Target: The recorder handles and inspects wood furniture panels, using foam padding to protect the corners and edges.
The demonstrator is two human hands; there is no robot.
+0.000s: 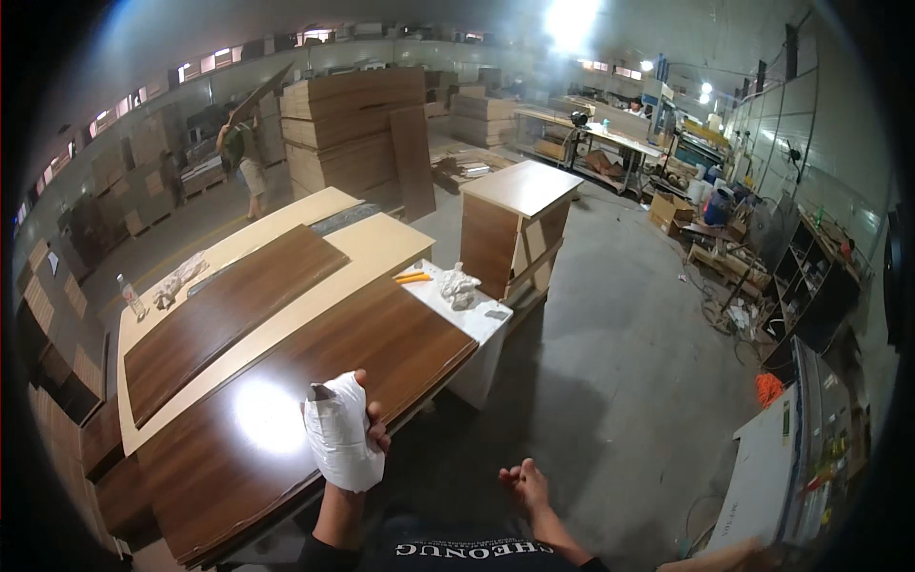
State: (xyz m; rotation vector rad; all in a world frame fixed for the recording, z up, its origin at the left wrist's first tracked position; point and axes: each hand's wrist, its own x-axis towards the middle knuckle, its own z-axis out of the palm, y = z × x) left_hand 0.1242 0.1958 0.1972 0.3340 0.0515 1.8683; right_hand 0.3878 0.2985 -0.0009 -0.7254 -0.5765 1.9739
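My left hand (345, 431) is over the near edge of a glossy dark-brown wood panel (372, 334), its back covered by a crumpled white wrapping (335, 439). Its fingers curl inward, and a small grey piece (324, 392) shows at the top of the wrapping; what the fingers close on is hidden. Lower and to the right, my right hand (529, 484) hangs above the grey floor with its fingers curled in and nothing visible in them. A second brown panel (233, 319) lies farther left on pale boards (376, 250).
A white surface (486, 319) beyond the panel carries a crumpled white rag (459, 288) and yellow pencils (414, 277). A bottle (132, 297) stands far left. Past them are a cabinet (488, 250), stacked boards (353, 124) and a person (246, 157) carrying a board. Clutter lines the right wall.
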